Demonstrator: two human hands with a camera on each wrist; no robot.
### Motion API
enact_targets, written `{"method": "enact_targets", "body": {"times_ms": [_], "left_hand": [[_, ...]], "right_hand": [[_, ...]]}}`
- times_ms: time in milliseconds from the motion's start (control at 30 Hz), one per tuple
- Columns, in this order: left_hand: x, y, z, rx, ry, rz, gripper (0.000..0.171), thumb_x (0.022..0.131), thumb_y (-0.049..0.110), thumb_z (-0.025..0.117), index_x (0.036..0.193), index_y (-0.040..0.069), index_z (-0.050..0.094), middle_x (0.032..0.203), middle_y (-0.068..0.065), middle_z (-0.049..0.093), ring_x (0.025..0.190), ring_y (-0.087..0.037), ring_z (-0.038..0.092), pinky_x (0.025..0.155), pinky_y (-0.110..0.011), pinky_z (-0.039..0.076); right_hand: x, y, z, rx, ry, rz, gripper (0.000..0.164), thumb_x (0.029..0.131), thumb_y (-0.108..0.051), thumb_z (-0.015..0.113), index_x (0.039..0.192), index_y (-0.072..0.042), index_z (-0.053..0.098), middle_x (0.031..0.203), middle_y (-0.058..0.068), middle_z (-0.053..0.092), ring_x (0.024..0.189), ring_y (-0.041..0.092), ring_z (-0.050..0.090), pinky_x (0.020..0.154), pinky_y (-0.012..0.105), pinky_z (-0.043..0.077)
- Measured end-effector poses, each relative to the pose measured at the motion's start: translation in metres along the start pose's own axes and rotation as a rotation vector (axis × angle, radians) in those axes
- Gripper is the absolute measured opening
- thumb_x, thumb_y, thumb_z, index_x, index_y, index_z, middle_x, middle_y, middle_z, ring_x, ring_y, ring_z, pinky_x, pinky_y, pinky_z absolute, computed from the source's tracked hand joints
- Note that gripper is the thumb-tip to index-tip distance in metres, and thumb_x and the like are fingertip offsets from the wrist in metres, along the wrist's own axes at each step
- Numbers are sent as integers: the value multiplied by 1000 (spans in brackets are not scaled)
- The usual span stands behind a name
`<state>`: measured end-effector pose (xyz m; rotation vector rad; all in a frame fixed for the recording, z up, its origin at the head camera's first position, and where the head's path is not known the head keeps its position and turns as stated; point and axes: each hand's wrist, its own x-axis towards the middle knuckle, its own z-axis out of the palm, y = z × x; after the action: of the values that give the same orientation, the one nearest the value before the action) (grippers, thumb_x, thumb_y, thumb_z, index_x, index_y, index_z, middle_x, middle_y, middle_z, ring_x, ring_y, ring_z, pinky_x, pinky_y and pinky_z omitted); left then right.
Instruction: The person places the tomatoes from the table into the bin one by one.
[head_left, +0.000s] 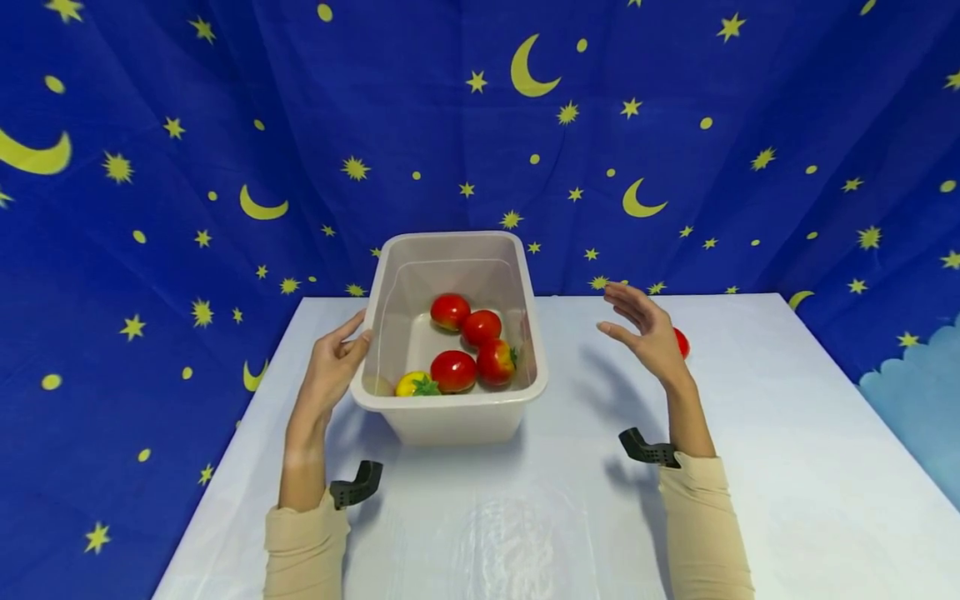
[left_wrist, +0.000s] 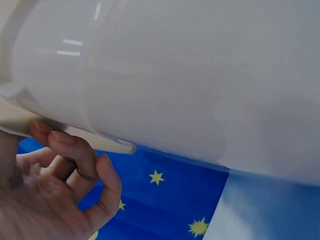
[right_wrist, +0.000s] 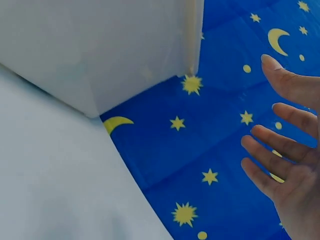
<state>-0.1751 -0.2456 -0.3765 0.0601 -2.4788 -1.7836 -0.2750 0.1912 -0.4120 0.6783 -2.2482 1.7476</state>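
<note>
A light grey plastic bin (head_left: 457, 421) stands at the middle of the table, its inside facing the head camera. In it lie several shiny red tomatoes (head_left: 453, 371) and a yellow fruit (head_left: 411, 384) with a green leafy top. My left hand (head_left: 335, 362) holds the bin's left rim, thumb near the top; in the left wrist view curled fingers (left_wrist: 65, 137) reach under the lip. To the right of the bin, my right hand (head_left: 645, 333) is raised with fingers loosely bent and spread, holding nothing. A red round thing (head_left: 682, 342) shows partly behind it.
The white table (head_left: 795, 433) runs back to a blue curtain (head_left: 450, 108) with yellow moons and stars. A pale rounded thing (head_left: 384, 387) is partly visible in the bin's near left corner. Black wrist mounts (head_left: 647, 448) stick out inward from both sleeves.
</note>
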Motion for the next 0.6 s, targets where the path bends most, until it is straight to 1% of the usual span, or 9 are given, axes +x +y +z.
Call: {"method": "enact_targets", "body": {"times_ms": [67,133,233,333,433,500,600], "left_hand": [[0,0,0,1,1,0,54,103,28,50,152,13,34,124,-31,60,96,-22,70,75,-24,56],[-1,0,0,6,5,-1,54,103,28,50,152,13,34,124,-31,60,95,-20,70,75,-23,55],[-1,0,0,2,12,5,53,103,26,50,151,12,35,122,-32,61,91,-14,70,73,-23,55],[0,0,0,-9,11,15,52,103,24,50,151,10,36,121,-34,60,85,-6,69,72,-22,55],[0,-1,1,-15,7,19,52,103,23,50,151,10,35,120,-34,60,80,1,67,70,-21,55],[1,-1,2,-17,8,19,52,103,23,50,151,9,35,121,-34,60,78,4,65,69,-19,54],[1,-1,3,-15,11,17,52,103,23,50,151,9,36,121,-34,60,78,5,65,69,-19,54]], "right_hand": [[0,1,-3,2,22,3,61,87,2,70,142,3,44,141,17,52,130,21,50,108,22,37],[-1,2,-6,-4,42,7,61,87,1,70,142,3,44,141,21,51,129,21,50,109,23,37],[0,4,-9,-35,62,8,61,87,-1,71,142,1,45,141,25,49,130,23,50,109,27,37],[1,7,-11,-70,82,17,62,86,-1,72,142,0,47,141,23,50,130,26,51,109,30,38],[1,9,-15,-78,113,30,61,85,0,73,141,0,48,140,19,53,128,25,52,108,30,39],[0,11,-19,-89,141,35,60,85,-1,74,140,0,49,138,16,55,127,23,54,107,28,40],[-3,15,-26,-100,190,41,58,85,-1,74,138,1,51,135,12,58,124,19,56,107,26,41]]}}
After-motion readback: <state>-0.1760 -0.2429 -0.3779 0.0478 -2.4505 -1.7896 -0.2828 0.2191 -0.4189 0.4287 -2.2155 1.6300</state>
